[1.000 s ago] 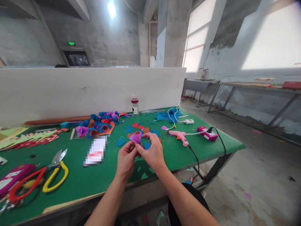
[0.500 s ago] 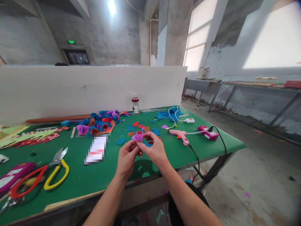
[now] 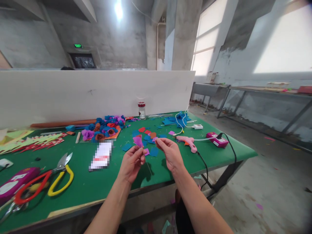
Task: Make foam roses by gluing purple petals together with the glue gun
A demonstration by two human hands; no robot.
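Pinched in my left hand (image 3: 131, 162) is a small purple paper flower (image 3: 138, 140), with a thin wire stem (image 3: 148, 166) slanting down to the right below it. My right hand (image 3: 170, 153) is apart from the flower, to its right, with thumb and fingertips pressed together; what they hold, if anything, is too small to make out. Blue, red, brown and purple paper pieces (image 3: 153, 151) lie scattered behind and between my hands. The pink glue gun (image 3: 188, 141) rests on the green table (image 3: 117, 177) beyond my right hand.
Finished paper flowers (image 3: 110, 131) are heaped at the back left. Scissors with red and yellow handles (image 3: 60, 182) lie at the left, near a magenta box (image 3: 19, 182). A glass jar (image 3: 141, 112) stands by the white board (image 3: 97, 94). A cable hangs over the right edge.
My right hand has moved off the purple flower to the right. My left hand still holds the flower, now tilted, and its wire stem has come into view. The camera view has shifted slightly.
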